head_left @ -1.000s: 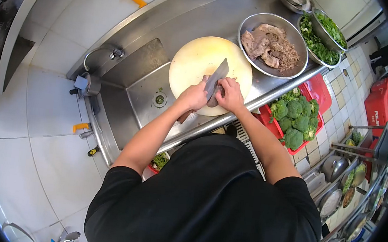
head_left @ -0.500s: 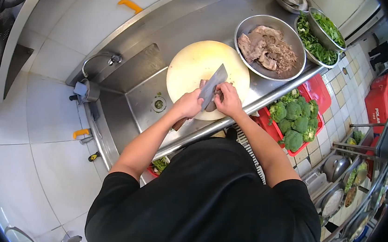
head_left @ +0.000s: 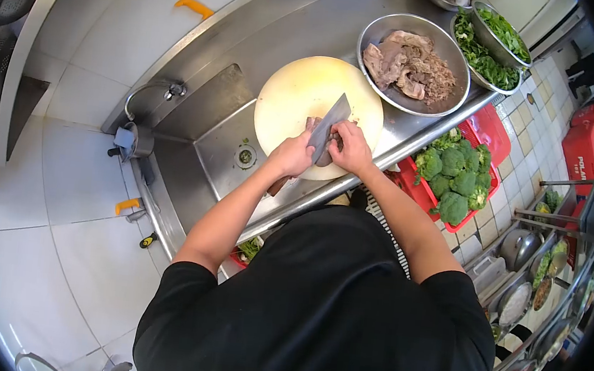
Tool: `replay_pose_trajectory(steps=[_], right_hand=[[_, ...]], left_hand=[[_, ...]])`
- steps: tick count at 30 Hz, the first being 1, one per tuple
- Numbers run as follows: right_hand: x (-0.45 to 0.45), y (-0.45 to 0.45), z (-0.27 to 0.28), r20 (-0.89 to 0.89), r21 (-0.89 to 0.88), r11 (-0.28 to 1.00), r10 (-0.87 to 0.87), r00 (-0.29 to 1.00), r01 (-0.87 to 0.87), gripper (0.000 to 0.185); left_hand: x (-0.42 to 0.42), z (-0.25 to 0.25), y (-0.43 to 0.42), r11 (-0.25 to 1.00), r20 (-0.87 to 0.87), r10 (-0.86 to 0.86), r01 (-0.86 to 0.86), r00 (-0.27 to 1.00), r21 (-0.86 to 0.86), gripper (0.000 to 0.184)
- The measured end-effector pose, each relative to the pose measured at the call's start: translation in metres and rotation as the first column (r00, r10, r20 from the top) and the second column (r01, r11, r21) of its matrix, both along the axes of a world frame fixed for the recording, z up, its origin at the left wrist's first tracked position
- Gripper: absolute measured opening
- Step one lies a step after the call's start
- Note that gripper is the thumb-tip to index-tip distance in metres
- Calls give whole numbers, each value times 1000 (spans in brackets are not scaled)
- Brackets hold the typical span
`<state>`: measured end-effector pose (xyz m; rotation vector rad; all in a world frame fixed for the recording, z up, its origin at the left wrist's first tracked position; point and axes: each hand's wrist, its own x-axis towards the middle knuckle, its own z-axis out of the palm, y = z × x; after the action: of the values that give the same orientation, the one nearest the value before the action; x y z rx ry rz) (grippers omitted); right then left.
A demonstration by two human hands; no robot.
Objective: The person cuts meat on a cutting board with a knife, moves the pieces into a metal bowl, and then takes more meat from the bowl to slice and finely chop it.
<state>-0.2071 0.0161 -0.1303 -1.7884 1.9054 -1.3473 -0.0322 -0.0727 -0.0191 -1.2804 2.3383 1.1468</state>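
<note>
My left hand (head_left: pixel 293 154) is closed round a cleaver (head_left: pixel 328 124), its wooden handle poking out below the fist and its wide blade slanting up to the right. The blade stands over the round, pale yellow cutting board (head_left: pixel 292 88). My right hand (head_left: pixel 350 148) has its fingers curled down on a piece of brownish meat (head_left: pixel 324 159), close beside the blade. Part of the meat also shows on the far side of the cleaver; the rest is hidden by the blade and fingers.
A steel bowl of cooked meat (head_left: pixel 412 66) stands behind the board at right, with bowls of leafy greens (head_left: pixel 490 68) beyond. Left is a sink (head_left: pixel 203 155) with a tap (head_left: pixel 175 90). A red basket of broccoli (head_left: pixel 457 176) sits below the counter edge, near shelves of pans (head_left: pixel 519 250).
The view has shifted slightly. Both hands keep nearly the same place on the board, and the cleaver remains beside the right fingers with little visible movement.
</note>
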Motion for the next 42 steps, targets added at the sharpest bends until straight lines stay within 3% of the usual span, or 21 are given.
replay_pose_trajectory(steps=[3, 6, 9, 12, 18, 21, 25, 30, 33, 37, 39, 42], right_hand=[[1, 1, -2, 12, 19, 1000, -5, 1000, 4, 26], [1, 2, -1, 29, 23, 1000, -16, 999, 15, 26], [0, 1, 2, 10, 13, 1000, -12, 1000, 12, 25], [0, 0, 1, 5, 3, 1000, -22, 1000, 22, 25], [1, 1, 3, 3, -18, 1000, -23, 1000, 23, 25], [3, 2, 0, -3, -1, 1000, -26, 1000, 26, 26], [0, 0, 1, -33, 60, 998, -19, 999, 21, 28], [4, 2, 0, -18, 12, 998, -64, 998, 64, 25], [4, 3, -1, -36, 48, 997, -63, 997, 64, 25], [3, 2, -2, -18, -47, 997, -60, 998, 59, 29], [4, 5, 5, -118, -89, 992, -104, 988, 93, 30], [2, 4, 5, -114, -76, 994, -84, 990, 76, 31]], left_hand=[[38, -1, 5, 993, 59, -108, 111, 992, -49, 29], [47, 52, 21, 994, 182, -37, 17, 983, 106, 32], [46, -30, 17, 959, -15, -145, 137, 989, -247, 33], [-2, -29, 12, 996, -10, 20, -21, 1000, -86, 35], [58, -16, 37, 996, 81, -56, 61, 995, -69, 35], [49, -44, 45, 995, -27, 20, -23, 999, -102, 36], [-3, -45, 26, 988, -27, 7, -11, 1000, -156, 37], [78, -38, 65, 987, -65, -40, 29, 997, -160, 32], [99, -36, 85, 992, 0, 21, -21, 1000, -121, 31], [52, -50, 47, 988, -39, 43, -48, 998, -149, 30], [26, -47, 21, 996, -44, 86, -87, 995, -29, 30], [2, -9, 4, 987, -14, 15, -17, 1000, -157, 30]])
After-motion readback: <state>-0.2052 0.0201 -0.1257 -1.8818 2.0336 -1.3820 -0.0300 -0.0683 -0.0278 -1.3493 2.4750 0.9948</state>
